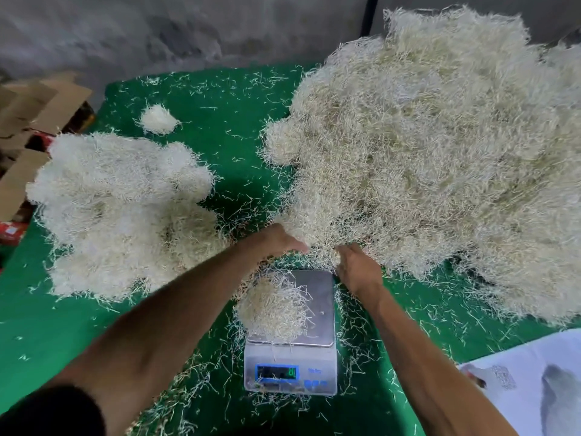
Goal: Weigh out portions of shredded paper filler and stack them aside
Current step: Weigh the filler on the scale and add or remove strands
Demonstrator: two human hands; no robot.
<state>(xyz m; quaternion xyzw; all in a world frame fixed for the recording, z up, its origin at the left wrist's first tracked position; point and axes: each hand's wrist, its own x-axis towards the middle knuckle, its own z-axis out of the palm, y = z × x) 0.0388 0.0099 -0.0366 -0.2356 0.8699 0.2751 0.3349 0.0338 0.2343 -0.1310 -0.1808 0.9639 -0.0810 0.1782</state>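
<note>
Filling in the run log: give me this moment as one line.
scale: small clump on pan | left hand, right hand: at big heap edge, gathering | weighed stack: left

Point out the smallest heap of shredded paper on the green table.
The small tuft at the far left, alone beyond the left pile; smaller than the clump on the scale.

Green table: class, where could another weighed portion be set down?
Free: green table between small tuft and big heap; also the near-left corner. Crowded: around the scale and both hands.
</note>
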